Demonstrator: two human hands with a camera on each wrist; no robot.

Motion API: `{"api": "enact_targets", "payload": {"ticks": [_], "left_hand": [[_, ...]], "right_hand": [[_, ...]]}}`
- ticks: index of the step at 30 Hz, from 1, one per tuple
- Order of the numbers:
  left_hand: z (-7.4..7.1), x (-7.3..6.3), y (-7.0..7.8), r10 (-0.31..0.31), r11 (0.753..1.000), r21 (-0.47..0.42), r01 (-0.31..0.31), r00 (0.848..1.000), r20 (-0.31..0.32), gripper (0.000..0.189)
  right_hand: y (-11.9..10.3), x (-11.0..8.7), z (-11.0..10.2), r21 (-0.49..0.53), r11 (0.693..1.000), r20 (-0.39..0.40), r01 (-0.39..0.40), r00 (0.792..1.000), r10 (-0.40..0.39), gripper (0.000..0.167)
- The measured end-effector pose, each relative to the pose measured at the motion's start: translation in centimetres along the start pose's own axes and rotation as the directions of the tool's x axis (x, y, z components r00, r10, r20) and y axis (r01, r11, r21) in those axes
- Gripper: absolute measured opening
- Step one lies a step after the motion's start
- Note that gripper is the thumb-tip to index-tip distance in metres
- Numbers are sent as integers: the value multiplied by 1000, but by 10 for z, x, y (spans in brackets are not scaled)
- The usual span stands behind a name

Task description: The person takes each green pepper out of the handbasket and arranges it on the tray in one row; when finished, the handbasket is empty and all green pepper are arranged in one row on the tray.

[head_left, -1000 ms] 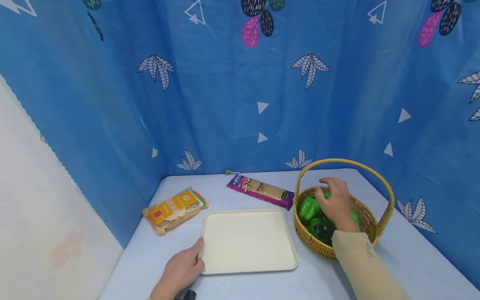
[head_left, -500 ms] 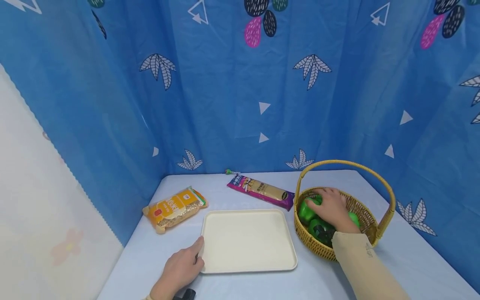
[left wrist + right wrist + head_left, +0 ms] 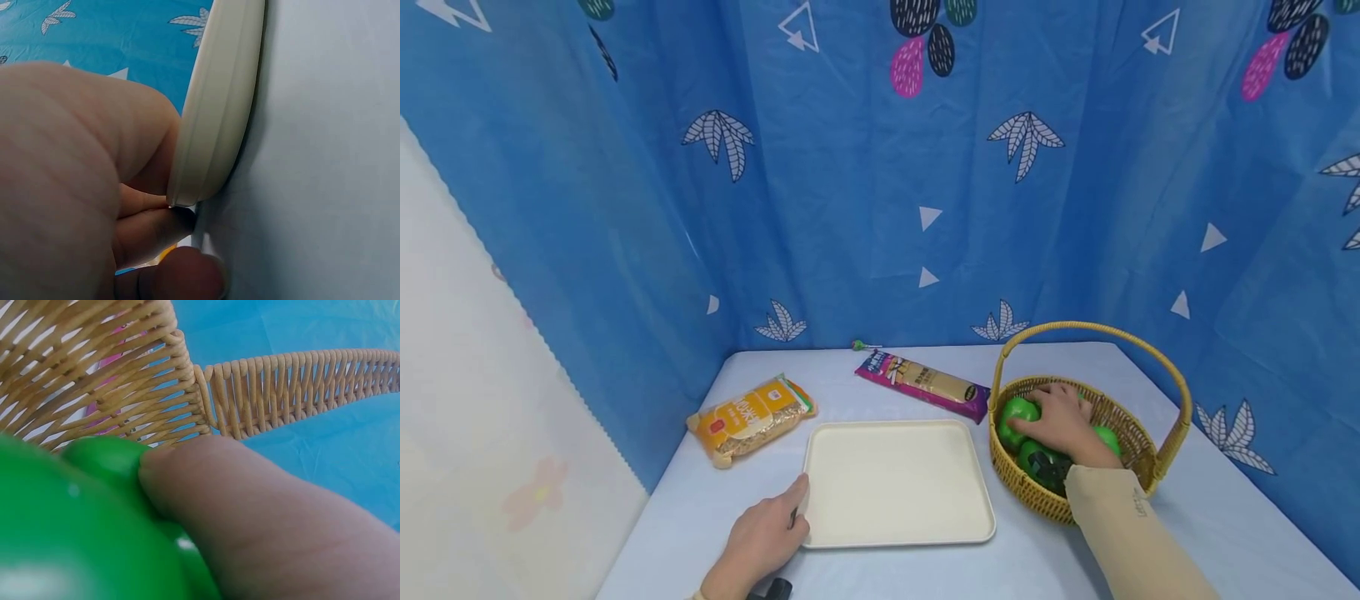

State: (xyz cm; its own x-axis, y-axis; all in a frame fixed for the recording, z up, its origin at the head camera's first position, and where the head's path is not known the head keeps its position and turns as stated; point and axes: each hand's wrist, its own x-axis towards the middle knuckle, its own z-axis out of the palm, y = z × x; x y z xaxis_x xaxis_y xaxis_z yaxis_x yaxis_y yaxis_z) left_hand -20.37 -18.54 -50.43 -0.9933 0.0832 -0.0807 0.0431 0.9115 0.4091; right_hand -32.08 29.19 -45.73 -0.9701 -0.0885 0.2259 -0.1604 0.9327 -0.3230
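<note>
In the head view, the right hand (image 3: 1063, 421) is resting inside the woven basket (image 3: 1037, 497), its thumb and fingers bending round 1 green pepper (image 3: 1012, 415). Every pepper in sight is lying in the basket, so the picking-up seems to be only at its start: a grip is forming, and lifting is not yet done. The left hand (image 3: 763, 537) is touching the left rim of the tray (image 3: 895, 483), index finger lying straight, apparently steadying it. Beyond the tray, a grain bag (image 3: 756, 417) and a purple packet (image 3: 932, 383) are lying flat. The right hand is hiding part of the heap, and a dark device (image 3: 1051, 468) is covering another pepper, so I am counting at least 3 without certainty.

In the left wrist view, the rim is hiding 1 fingertip; I cannot tell whether the rim is being pinched or merely touched.

In the right wrist view, the thumb is pressing the pepper, which is running out of frame; the opposing fingers are not showing, so firmness is staying unclear.
</note>
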Motion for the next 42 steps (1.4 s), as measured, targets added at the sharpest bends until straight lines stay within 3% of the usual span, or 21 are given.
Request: {"api": "enact_targets", "payload": {"ticks": [8, 15, 23, 31, 42], "left_hand": [[0, 0, -1, 6, 1000, -1, -6, 1000, 4, 66], [0, 0, -1, 4, 1000, -1, -4, 1000, 14, 66], [0, 0, -1, 7, 1000, 2, -7, 1000, 13, 65], [0, 1, -2, 9, 1000, 1, -9, 1000, 12, 64], [1, 0, -2, 19, 1000, -3, -18, 1000, 3, 64]], "right_hand": [[-3, 2, -2, 68, 997, -28, 41, 999, -39, 61], [-3, 2, -3, 107, 990, -100, 87, 992, -76, 42], [-6, 2, -5, 155, 982, -150, 112, 985, -88, 39], [-5, 0, -5, 209, 967, -139, 146, 983, -119, 41], [-2, 1, -3, 202, 958, -203, 204, 966, -163, 33]]}}
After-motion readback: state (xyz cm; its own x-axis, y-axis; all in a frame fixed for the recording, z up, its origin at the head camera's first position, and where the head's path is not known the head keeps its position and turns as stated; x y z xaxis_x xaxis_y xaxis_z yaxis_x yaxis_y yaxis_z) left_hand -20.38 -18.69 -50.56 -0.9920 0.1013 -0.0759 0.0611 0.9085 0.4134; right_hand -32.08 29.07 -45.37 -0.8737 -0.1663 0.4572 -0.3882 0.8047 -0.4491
